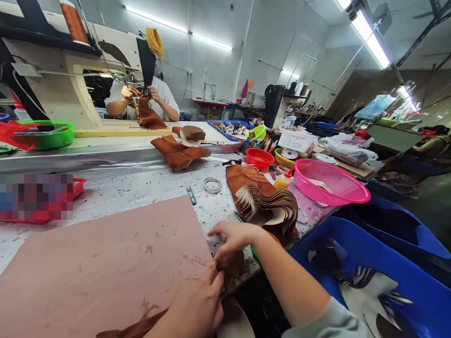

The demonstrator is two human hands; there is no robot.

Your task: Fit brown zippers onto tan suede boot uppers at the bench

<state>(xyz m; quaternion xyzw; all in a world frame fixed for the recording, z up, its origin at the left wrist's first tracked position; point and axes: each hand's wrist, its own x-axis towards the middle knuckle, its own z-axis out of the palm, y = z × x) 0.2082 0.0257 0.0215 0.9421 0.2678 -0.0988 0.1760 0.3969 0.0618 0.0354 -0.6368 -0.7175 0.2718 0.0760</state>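
Head-worn view — facing forward, angled down, close above worktable (169, 183)

From my distant seat I get a bright, cool-white feed. Slim fluorescent tubes (157, 19) glow on the back wall (218, 21), and a ceiling tube (370, 40) at upper right burns out to plain white. I see a soft sheen on the silvery strip (105, 157) along the counter (169, 181), and shade pooling beneath the right hand (236, 237). The far right falls dim, its seated person (435, 143) smeared. My wide lens tilts the sewing machine (65, 82) and stretches the blue tub (380, 249). Blocky pixelation hides most of the red basket (78, 188).
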